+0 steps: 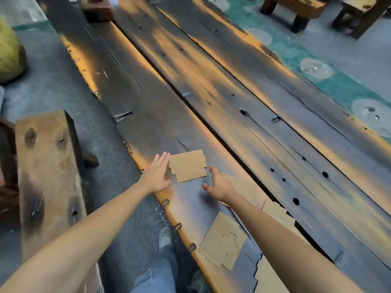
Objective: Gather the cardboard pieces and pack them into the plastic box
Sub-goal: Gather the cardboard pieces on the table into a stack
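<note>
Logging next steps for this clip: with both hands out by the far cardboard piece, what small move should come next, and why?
Probably close both hands in on the small cardboard stack and lift it. The left hand lies flat at its left edge, the right hand hovers open just right of it, and neither grips anything yet.

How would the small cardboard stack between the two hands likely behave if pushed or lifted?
The cardboard stack looks thin and flat, so probably light and fairly stiff. Its layers sit offset, so a push may slide them apart. Lying flush on the wooden table, its edge may be hard to lift.
</note>
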A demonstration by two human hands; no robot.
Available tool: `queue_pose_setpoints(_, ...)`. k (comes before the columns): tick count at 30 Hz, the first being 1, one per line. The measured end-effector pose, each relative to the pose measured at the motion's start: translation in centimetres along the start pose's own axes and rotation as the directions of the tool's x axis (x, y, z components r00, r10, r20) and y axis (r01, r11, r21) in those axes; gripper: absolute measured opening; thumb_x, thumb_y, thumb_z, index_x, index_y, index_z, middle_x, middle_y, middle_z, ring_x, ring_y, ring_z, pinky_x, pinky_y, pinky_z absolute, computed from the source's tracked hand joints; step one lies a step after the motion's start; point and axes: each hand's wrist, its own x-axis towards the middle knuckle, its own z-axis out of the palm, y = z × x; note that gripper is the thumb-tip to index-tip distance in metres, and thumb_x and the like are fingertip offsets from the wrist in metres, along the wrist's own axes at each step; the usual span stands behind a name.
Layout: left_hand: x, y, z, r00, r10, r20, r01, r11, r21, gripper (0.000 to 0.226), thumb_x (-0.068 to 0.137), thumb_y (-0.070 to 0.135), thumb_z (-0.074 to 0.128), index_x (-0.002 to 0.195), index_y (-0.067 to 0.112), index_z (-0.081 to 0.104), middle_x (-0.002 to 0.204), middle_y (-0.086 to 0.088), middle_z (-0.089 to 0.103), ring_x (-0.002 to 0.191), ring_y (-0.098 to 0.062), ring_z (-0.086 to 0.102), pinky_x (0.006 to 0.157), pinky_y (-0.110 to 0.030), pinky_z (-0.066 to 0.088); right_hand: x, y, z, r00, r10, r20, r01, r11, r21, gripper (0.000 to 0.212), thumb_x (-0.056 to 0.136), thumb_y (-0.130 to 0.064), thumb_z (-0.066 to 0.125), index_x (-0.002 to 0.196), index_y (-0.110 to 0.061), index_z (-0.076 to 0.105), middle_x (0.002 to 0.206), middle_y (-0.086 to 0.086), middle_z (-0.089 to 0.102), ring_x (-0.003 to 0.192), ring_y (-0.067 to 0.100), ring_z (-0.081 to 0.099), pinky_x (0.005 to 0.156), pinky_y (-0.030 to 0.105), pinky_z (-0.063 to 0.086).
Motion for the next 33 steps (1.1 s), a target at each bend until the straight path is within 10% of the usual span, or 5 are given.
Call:
queue_pose_setpoints(9,3.8,-2.2,1.8,0.993,0.083,0.080,-0.080,0.996,-0.036,0.113,0.081,0.033,0.079,0.163,0.016,0.004,0.173,-0.003,0.003,0.159,-0.029,0.003,0.125,-0.043,0.022,3.8,-0.3,3.2,0.943,0.331,-0.020,-0.274,0.810,0.518,0.072,0.093,-0.019,0.068,0.154,-0.012,0.030,0.152,0.006,0.049,0.136,0.024,0.050,0.110,0.035,0.039)
queue_pose_setpoints(20,5.5,-3.4,2.9,0.991,0.094,0.091,-0.096,0.995,0.021,0.106,0.082,0.035,0.078,0.162,0.017,0.012,0.172,-0.009,0.009,0.152,-0.034,0.018,0.115,-0.054,0.036,4.6,-0.7,4.5,0.867,0.492,-0.079,-0.279,0.610,0.741,0.056,0.092,-0.005,0.066,0.144,-0.009,0.045,0.111,0.006,0.064,0.097,0.018,0.062,0.102,0.034,0.049)
queue_pose_setpoints(25,5.6,-3.7,2.8,0.989,0.107,0.099,-0.110,0.994,0.027,0.104,0.083,0.034,0.078,0.162,0.016,0.013,0.172,-0.007,0.010,0.153,-0.031,0.017,0.115,-0.054,0.036,3.9,-1.5,4.8,0.912,0.363,-0.191,-0.151,0.730,0.667,0.047,0.094,-0.001,0.063,0.138,-0.014,0.054,0.086,0.000,0.063,0.079,0.016,0.062,0.092,0.042,0.057)
queue_pose_setpoints(33,5.4,-4.4,2.1,0.980,0.162,0.116,-0.166,0.986,0.025,0.095,0.083,0.028,0.072,0.161,0.014,0.020,0.172,-0.012,0.010,0.153,-0.031,0.018,0.116,-0.046,0.036,2.7,-2.4,4.3,0.951,0.148,-0.271,-0.044,0.933,0.356,0.049,0.087,0.005,0.059,0.128,-0.021,0.067,0.112,0.005,0.057,0.097,0.017,0.061,0.098,0.030,0.052)
